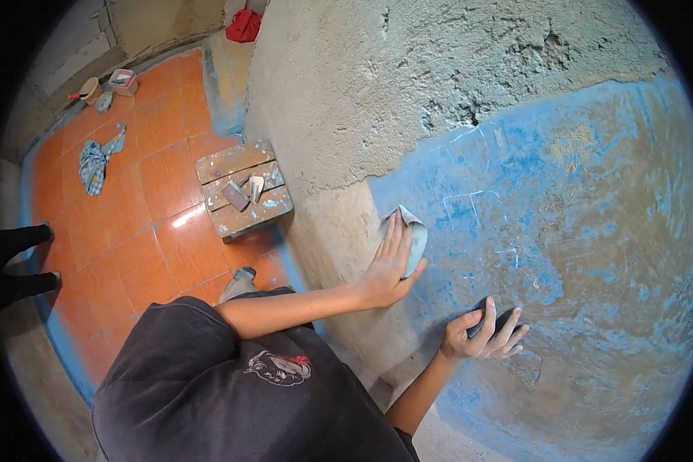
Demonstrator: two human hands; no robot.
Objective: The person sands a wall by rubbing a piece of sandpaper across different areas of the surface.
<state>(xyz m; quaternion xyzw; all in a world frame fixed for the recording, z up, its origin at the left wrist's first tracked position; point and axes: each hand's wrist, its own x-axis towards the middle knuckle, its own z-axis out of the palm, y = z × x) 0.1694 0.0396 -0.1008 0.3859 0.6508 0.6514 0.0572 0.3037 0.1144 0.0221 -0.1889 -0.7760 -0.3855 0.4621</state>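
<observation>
My left hand [389,266] presses a curled sheet of sandpaper [417,245], pale grey-blue, against the wall. Its fingers lie over the sheet, and one corner folds back near the fingertips. Lower and to the right, my right hand [485,333] curls around a dark object [477,326] close to the wall; fingers hide most of it, so I cannot make out its kind. Both hands are at a painted wall [516,231] with worn, scratched blue paint and brown patches. Above the paint, rough grey plaster [346,100] shows pits and holes.
A paint-spotted wooden stool [235,219] holds a small block [235,195] and other small items. On orange tiles [162,185] lie a checked cloth [94,165], a bucket [91,90] and a pink container [123,82]. Another person's dark-clothed legs [15,266] are at left. A red bundle [243,26] lies far back.
</observation>
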